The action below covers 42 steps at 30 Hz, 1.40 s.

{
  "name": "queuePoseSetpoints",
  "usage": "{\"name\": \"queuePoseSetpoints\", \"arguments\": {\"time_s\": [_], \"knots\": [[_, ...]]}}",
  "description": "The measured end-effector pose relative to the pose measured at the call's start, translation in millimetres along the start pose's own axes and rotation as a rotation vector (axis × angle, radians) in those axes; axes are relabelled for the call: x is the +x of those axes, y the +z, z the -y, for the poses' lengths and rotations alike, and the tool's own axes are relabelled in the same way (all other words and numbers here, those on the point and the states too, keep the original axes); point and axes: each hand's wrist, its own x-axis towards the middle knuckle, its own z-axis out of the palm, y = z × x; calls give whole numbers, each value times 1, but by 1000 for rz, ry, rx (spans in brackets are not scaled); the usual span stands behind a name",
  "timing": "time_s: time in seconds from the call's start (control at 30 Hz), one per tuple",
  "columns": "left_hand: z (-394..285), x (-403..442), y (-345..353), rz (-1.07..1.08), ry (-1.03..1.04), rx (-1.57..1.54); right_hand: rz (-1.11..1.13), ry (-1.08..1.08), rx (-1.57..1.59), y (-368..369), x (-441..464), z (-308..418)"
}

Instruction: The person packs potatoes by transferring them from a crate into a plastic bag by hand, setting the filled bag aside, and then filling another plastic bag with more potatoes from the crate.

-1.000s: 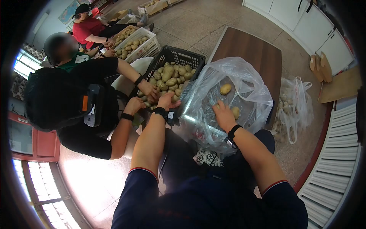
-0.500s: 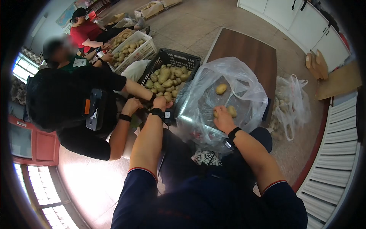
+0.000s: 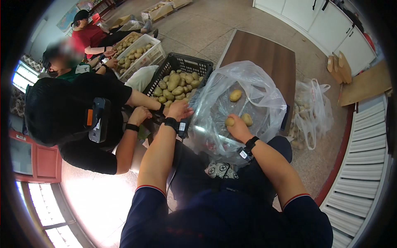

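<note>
Right hand holds a potato, with room inside the bag's rim.

Single head cam, worn by the person, facing forward and steeply down over their own lap. Wide fisheye, dark curved edges. Left hand and right hand sit near mid-view, close to lens, around 10 and 3 o'clock. Room edges read farther off: white cabinets at 2 o'clock, radiator at 4, window at 8.
</note>
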Motion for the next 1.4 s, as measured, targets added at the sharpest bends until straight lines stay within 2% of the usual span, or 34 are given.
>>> {"name": "queuePoseSetpoints", "arguments": {"time_s": [0.07,0.1,0.17,0.23,0.27,0.4,0.5,0.63,0.8,0.87,0.9,0.97,1.1,1.17,1.3,1.4], "knots": [[4,-6,10,23,-7,18,-5,160,215,2,5,8],[5,-11,16,75,-5,75,0,152,220,-2,9,15],[5,-23,31,118,1,133,162,589,839,-13,18,29],[6,-33,48,206,-76,239,172,585,885,-18,26,40],[9,-37,55,221,-50,294,174,588,926,-21,29,46],[9,-59,81,329,-137,378,198,581,862,-27,37,70],[8,-66,91,441,-199,412,275,500,896,-27,42,79],[5,-74,90,535,-178,430,286,428,781,-23,44,80],[8,-57,79,458,-150,410,152,334,708,-19,35,68],[4,-52,75,421,-125,341,21,196,378,-19,31,57],[3,-48,72,426,-127,341,18,200,375,-22,27,49],[1,-42,64,282,-32,200,-175,155,-324,-32,18,33],[-7,-41,48,122,16,152,-283,200,-378,-28,7,0],[-10,-35,37,72,14,134,-189,293,-483,-21,2,-13],[-9,-21,11,-7,8,87,-200,331,-461,-14,-6,-11],[-10,-19,-2,-83,34,98,-82,335,-443,-13,-7,-4]]}}
